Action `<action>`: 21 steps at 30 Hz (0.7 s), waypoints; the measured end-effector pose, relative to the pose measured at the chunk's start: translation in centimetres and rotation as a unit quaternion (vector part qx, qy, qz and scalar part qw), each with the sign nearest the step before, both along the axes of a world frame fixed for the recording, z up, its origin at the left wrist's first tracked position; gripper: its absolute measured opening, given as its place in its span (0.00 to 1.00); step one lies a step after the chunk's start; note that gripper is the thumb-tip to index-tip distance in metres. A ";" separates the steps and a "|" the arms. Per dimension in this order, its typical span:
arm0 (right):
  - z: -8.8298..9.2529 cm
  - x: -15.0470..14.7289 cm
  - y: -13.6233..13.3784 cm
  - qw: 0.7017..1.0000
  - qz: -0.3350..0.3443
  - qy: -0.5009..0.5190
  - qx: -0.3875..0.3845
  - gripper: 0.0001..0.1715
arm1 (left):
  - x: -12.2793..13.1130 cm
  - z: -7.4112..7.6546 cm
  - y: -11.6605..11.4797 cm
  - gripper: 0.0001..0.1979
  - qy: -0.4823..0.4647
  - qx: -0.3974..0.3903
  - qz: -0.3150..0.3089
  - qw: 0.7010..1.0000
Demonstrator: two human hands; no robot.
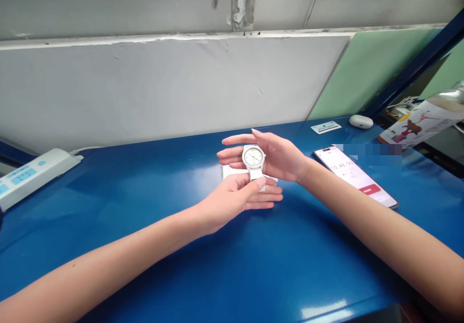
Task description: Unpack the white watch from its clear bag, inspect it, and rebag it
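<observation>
A white wristwatch (pixel 253 157) with a round dial faces up at the middle of the view. Its strap lies across the fingers of my left hand (pixel 232 199), and the thumb presses down on it. My right hand (pixel 279 156) is just behind and beside the watch, palm turned toward it, fingers stretched out to the left. The watch face overlaps those fingers; whether they touch it I cannot tell. Below both hands lies a flat white item (pixel 226 170), mostly hidden, so its kind is unclear.
On the blue table (pixel 163 274) a phone (pixel 357 178) with a running timer lies beside my right forearm. Behind it are a card (pixel 326 127) and a white earbud case (pixel 361 122). A bottle (pixel 424 120) leans at right; a power strip (pixel 34 175) sits left.
</observation>
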State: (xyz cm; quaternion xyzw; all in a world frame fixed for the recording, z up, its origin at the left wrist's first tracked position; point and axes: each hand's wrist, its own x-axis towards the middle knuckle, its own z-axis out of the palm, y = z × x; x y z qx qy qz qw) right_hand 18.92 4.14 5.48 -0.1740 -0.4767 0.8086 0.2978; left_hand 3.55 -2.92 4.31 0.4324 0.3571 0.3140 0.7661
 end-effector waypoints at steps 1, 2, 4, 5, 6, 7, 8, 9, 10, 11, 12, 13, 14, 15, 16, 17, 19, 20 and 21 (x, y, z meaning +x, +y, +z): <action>0.2 0.1 0.0 1.000 0.018 0.001 -0.020 0.28 | 0.0 0.0 0.0 0.18 0.000 -0.013 -0.008 1.000; 0.4 0.2 0.0 0.999 0.028 0.001 -0.031 0.31 | 0.0 -0.1 -0.1 0.17 0.001 -0.025 -0.014 1.000; 0.6 0.4 0.0 0.999 0.037 0.002 -0.036 0.36 | -0.1 -0.1 -0.1 0.17 0.000 -0.043 -0.023 0.999; 0.7 0.4 0.0 0.999 0.039 0.003 -0.034 0.38 | -0.1 -0.1 0.0 0.17 -0.002 -0.049 -0.026 0.998; 0.7 0.5 0.0 0.999 0.040 0.005 -0.031 0.39 | -0.2 -0.1 0.0 0.16 -0.005 -0.054 -0.026 0.998; 0.7 0.6 0.1 0.999 0.042 0.006 -0.027 0.40 | -0.2 0.0 0.0 0.16 -0.008 -0.057 -0.026 0.998; 0.8 0.6 0.1 0.999 0.044 0.006 -0.021 0.41 | -0.2 0.0 0.1 0.16 -0.010 -0.060 -0.025 0.998; 0.8 0.7 0.0 0.999 0.044 0.003 -0.015 0.41 | -0.3 -0.1 0.1 0.15 -0.012 -0.062 -0.023 0.998; 0.8 0.7 0.0 0.999 0.043 -0.002 -0.007 0.41 | -0.3 -0.1 0.2 0.15 -0.014 -0.063 -0.021 0.998; 0.8 0.7 0.0 0.999 0.040 -0.007 0.002 0.41 | -0.3 -0.1 0.2 0.15 -0.016 -0.063 -0.019 0.998; 0.9 0.7 0.0 0.999 0.037 -0.013 0.009 0.41 | -0.3 -0.2 0.2 0.15 -0.018 -0.063 -0.017 0.998; 0.9 0.7 0.0 0.999 0.033 -0.017 0.017 0.41 | -0.3 -0.2 0.3 0.15 -0.019 -0.064 -0.014 0.998; 0.9 0.7 0.0 0.999 0.028 -0.021 0.022 0.41 | -0.3 -0.3 0.3 0.14 -0.019 -0.064 -0.010 0.998; 0.8 0.7 0.0 0.999 0.022 -0.024 0.027 0.41 | -0.3 -0.3 0.3 0.15 -0.020 -0.064 -0.007 0.998; 0.8 0.8 0.1 0.999 0.016 -0.025 0.030 0.41 | -0.3 -0.3 0.4 0.15 -0.021 -0.064 -0.005 0.998; 0.8 0.8 0.1 0.999 0.012 -0.023 0.034 0.40 | -0.3 -0.4 0.4 0.15 -0.022 -0.064 -0.005 0.998; 0.7 0.8 0.2 0.999 0.009 -0.013 0.043 0.39 | -0.2 -0.4 0.5 0.15 -0.026 -0.064 -0.007 0.998; 0.7 0.9 0.2 0.999 0.011 -0.008 0.048 0.38 | -0.2 -0.4 0.5 0.15 -0.028 -0.065 -0.008 0.997; 0.7 0.9 0.2 0.999 0.015 -0.003 0.052 0.38 | -0.2 -0.4 0.5 0.15 -0.029 -0.067 -0.008 0.997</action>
